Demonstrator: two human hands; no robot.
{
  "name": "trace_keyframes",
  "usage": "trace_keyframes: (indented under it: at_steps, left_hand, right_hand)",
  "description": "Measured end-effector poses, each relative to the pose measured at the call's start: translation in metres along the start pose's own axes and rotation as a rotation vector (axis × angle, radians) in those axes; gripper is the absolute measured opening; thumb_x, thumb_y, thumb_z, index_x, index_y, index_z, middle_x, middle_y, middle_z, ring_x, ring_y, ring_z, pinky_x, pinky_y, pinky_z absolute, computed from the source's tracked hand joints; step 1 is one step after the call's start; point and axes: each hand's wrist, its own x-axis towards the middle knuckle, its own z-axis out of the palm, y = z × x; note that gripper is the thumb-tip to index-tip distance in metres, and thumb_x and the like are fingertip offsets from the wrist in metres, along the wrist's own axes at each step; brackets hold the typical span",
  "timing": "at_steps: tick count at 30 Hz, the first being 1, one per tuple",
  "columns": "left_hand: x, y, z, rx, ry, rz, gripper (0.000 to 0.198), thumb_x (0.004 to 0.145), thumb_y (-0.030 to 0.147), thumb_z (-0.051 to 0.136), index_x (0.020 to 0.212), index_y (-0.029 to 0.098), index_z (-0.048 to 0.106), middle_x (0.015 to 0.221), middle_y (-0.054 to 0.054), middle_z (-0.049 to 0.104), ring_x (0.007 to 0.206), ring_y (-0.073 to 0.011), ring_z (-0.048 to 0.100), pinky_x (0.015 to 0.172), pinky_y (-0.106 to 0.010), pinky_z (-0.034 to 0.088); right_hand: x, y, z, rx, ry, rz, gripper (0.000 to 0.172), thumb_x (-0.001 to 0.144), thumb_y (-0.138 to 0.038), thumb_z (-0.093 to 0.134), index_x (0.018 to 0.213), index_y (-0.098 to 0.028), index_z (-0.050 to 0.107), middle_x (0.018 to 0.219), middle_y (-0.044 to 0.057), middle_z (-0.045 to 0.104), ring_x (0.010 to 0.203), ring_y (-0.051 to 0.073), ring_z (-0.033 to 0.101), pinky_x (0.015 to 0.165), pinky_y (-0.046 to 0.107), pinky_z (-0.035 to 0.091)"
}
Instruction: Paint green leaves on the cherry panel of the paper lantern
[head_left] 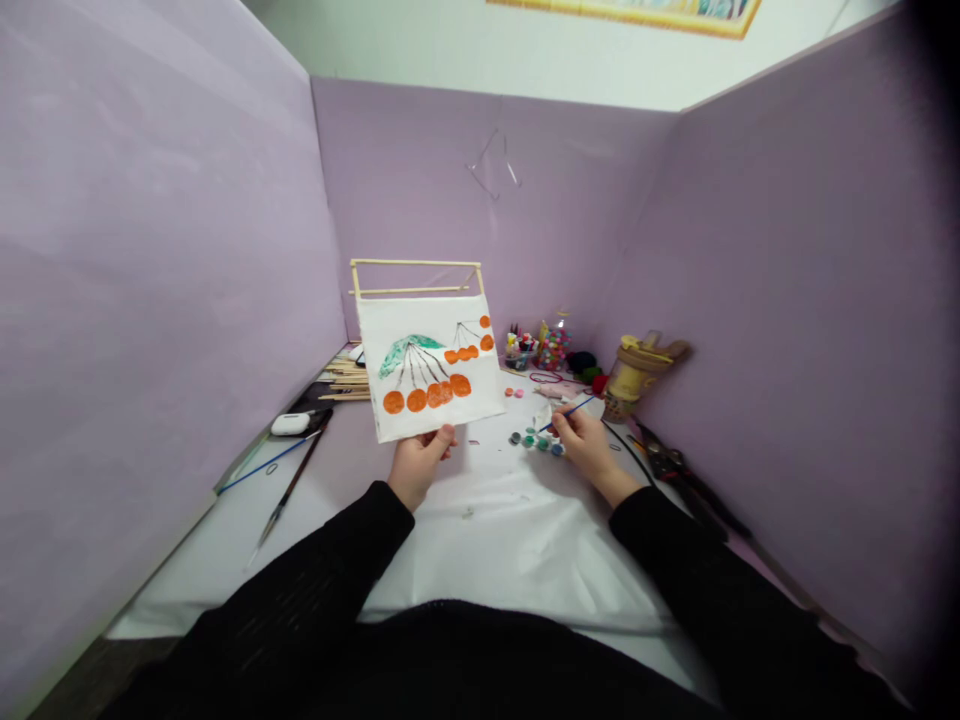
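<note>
My left hand (421, 468) grips the lower edge of a white painted panel (431, 375), holding it tilted up off the table. Orange round fruits, dark stems and a green leaf are painted on its face. A frame of thin wooden sticks (416, 263) rises from the panel's top edge. Between the fingers of my right hand (585, 450) is a thin blue paintbrush (576, 408), its tip low over small paint pots (541, 442). Green, grey and blue show in the pots. The fingertips of my left hand behind the panel are hidden.
Brushes (289, 485) and a white earphone case (289, 425) lie at left, near wooden sticks (343, 382). At right stand a yellow tool holder (632, 375) and pliers (667, 465). A jar of coloured balls (555, 348) is at the back. Purple walls (495, 220) enclose the table.
</note>
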Motion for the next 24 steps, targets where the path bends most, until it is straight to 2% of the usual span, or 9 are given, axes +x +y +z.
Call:
trace_keyframes:
  at_steps: [5,8,24]
  left_hand:
    - [-0.0008,0.0012,0.0006,-0.013,0.003,-0.004,0.043,0.063,0.056,0.071,0.067,0.014,0.060,0.059,-0.001,0.059,0.051,-0.0098,0.049,0.052,-0.024,0.044]
    - [-0.0013,0.0027,0.0013,-0.018,0.011,-0.017,0.043,0.062,0.056,0.072,0.066,0.014,0.060,0.059,-0.001,0.060,0.051,-0.0099,0.049,0.052,-0.024,0.044]
    - [0.0012,-0.0036,-0.0010,-0.008,-0.004,-0.016,0.045,0.063,0.057,0.072,0.064,0.014,0.061,0.059,-0.002,0.060,0.051,-0.0102,0.050,0.052,-0.025,0.044]
  right_hand:
    - [-0.0020,-0.0016,0.0024,-0.159,-0.027,-0.235,0.020,0.087,-0.035,0.046,0.074,-0.021,0.054,0.060,0.001,0.058,0.053,0.014,0.051,0.055,0.028,0.040]
    - [-0.0020,-0.0025,0.0035,-0.193,-0.030,-0.316,0.019,0.088,-0.032,0.046,0.075,-0.021,0.054,0.062,0.002,0.058,0.055,0.015,0.052,0.057,0.028,0.042]
    - [-0.0019,0.0010,0.0051,-0.203,-0.040,-0.328,0.018,0.088,-0.031,0.046,0.080,-0.019,0.057,0.065,0.002,0.060,0.057,0.015,0.053,0.058,0.028,0.041]
